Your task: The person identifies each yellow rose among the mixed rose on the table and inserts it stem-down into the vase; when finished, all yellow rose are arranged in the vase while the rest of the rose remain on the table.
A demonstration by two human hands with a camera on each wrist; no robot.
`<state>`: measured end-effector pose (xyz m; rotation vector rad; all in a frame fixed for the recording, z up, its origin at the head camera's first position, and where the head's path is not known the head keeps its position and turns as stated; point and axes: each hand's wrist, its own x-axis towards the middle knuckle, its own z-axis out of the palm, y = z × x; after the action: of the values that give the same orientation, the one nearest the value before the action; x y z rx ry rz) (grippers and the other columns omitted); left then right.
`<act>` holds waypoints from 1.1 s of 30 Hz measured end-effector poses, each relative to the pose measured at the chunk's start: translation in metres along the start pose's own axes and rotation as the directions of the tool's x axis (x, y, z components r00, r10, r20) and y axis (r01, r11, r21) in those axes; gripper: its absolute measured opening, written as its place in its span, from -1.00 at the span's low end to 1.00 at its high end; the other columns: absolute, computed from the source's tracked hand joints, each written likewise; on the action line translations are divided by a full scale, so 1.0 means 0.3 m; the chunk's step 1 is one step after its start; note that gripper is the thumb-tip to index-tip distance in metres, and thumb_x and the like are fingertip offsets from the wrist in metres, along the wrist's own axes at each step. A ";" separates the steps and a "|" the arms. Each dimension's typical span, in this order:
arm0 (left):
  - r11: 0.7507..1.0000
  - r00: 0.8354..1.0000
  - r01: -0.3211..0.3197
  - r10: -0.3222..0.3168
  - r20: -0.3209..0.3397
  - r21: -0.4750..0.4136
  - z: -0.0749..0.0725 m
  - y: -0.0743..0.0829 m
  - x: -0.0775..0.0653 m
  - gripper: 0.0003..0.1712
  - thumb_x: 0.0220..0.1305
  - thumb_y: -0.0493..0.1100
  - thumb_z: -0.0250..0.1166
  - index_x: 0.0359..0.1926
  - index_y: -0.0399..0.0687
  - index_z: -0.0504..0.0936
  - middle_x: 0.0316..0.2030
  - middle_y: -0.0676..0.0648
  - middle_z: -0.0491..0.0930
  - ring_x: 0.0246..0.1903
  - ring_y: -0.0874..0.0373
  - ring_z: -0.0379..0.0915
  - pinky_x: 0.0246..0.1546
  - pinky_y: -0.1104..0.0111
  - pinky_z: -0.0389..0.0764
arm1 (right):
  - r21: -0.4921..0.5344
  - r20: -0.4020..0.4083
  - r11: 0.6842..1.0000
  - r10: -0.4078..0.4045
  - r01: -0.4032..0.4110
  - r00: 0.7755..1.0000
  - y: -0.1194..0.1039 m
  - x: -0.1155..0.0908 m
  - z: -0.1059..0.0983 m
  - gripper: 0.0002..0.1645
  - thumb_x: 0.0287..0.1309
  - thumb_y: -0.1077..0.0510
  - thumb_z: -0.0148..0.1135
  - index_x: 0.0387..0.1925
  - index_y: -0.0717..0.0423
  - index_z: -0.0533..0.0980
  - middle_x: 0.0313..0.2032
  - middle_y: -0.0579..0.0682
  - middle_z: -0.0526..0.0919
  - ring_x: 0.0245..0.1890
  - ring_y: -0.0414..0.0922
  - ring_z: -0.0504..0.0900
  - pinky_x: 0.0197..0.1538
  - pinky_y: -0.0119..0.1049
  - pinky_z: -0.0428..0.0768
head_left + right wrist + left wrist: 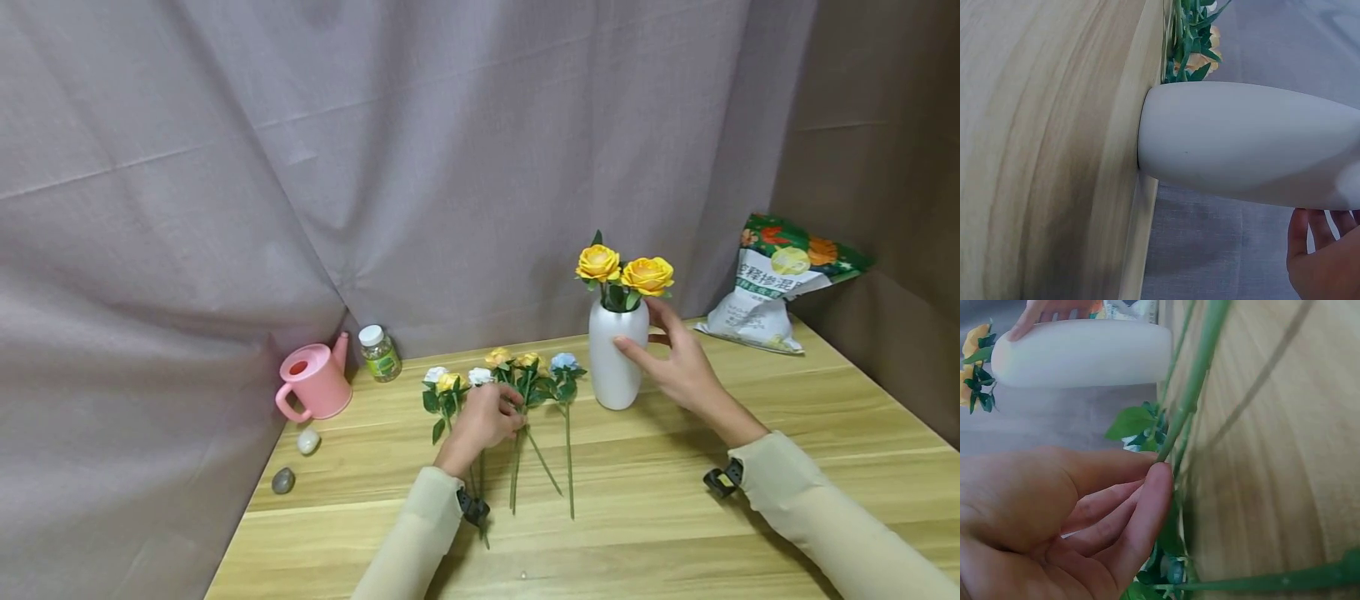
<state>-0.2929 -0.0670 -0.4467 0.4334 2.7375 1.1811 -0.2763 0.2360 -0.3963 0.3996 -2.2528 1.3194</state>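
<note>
- Nearest, at the lower edge: pale sleeves (408, 529), each with a black wrist device (472, 506) at the cuff.
- Left hand (483, 419) low among loose flowers on the wood-grain table (675, 517). From its own wrist: pinch of thumb and fingertip on a green stem (1196, 387). Colour of that stem's bloom: impossible to tell.
- Right hand (678, 362) in a grip on the white vase (617, 358), high up near the mouth; thumb to the front, fingers against its right side.
- Vase upright on the table, right of the loose flowers. Inside, two yellow roses (647, 275), blooms above the rim.
- Lying just left of the vase: blue flower (564, 362), long stem toward the near side.
- Further left: loose yellow roses (498, 357) and white roses (480, 377), partly behind the left hand.
- Far left: pink watering can (324, 390), white-capped jar (381, 356) near it; closer in, white pebble (307, 442) and grey pebble (282, 481).
- Far right: fertiliser bag (761, 292), floral print, Chinese lettering.
- At the back: grey curtain (487, 208).
</note>
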 end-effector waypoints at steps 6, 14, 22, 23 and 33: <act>0.993 0.998 -0.061 0.062 0.005 -0.103 -0.018 0.017 -0.002 -0.62 0.27 -0.28 0.39 0.11 -0.14 0.63 -0.35 -0.16 0.78 -0.49 -0.08 0.73 -0.48 0.27 0.71 | 0.002 0.002 1.000 0.006 -0.006 1.000 0.003 0.000 -0.003 -0.16 0.27 0.07 0.37 0.47 0.06 0.21 0.27 0.17 0.50 0.21 0.00 0.47 0.13 -0.37 0.52; 0.927 0.996 -0.085 0.089 -0.005 -0.366 -0.026 0.026 0.005 -0.58 0.31 -0.32 0.35 0.19 -0.14 0.58 -0.15 -0.32 0.74 -0.31 -0.15 0.75 -0.25 0.14 0.78 | 0.003 0.005 1.000 0.017 -0.017 1.000 0.007 -0.001 -0.001 -0.16 0.26 0.07 0.38 0.48 0.02 0.21 0.26 0.14 0.51 0.17 -0.10 0.46 0.16 -0.18 0.53; 0.838 0.981 -0.181 0.116 -0.155 -0.515 -0.036 0.033 0.030 -0.58 0.30 -0.32 0.36 0.17 -0.20 0.60 -0.13 -0.38 0.71 -0.20 -0.26 0.71 -0.16 -0.04 0.74 | 0.001 0.002 1.000 0.014 -0.014 1.000 0.002 0.002 -0.003 -0.15 0.26 0.07 0.38 0.47 0.08 0.20 0.26 0.18 0.50 0.19 -0.07 0.47 0.17 0.01 0.53; 0.826 0.979 -0.190 0.117 -0.169 -0.531 -0.038 0.035 0.033 -0.58 0.30 -0.32 0.36 0.18 -0.21 0.59 -0.11 -0.40 0.71 -0.19 -0.25 0.71 -0.16 -0.02 0.75 | 0.000 -0.002 1.000 0.010 -0.010 1.000 0.002 0.004 -0.003 -0.15 0.26 0.08 0.38 0.47 0.08 0.20 0.27 0.18 0.50 0.19 -0.12 0.47 0.17 -0.03 0.53; 0.746 0.954 -0.256 0.090 -0.287 -0.615 -0.060 0.075 0.017 -0.57 0.30 -0.21 0.39 0.18 -0.06 0.60 -0.06 -0.27 0.73 -0.12 -0.17 0.72 -0.19 0.22 0.78 | 0.000 -0.014 1.000 -0.006 0.006 1.000 0.008 -0.003 0.000 -0.16 0.25 0.10 0.39 0.47 0.05 0.22 0.27 0.18 0.51 0.14 -0.45 0.42 0.13 -0.30 0.54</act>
<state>-0.2972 -0.0632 -0.4179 0.4773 2.2513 2.2443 -0.2768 0.2372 -0.3985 0.3962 -2.2383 1.3151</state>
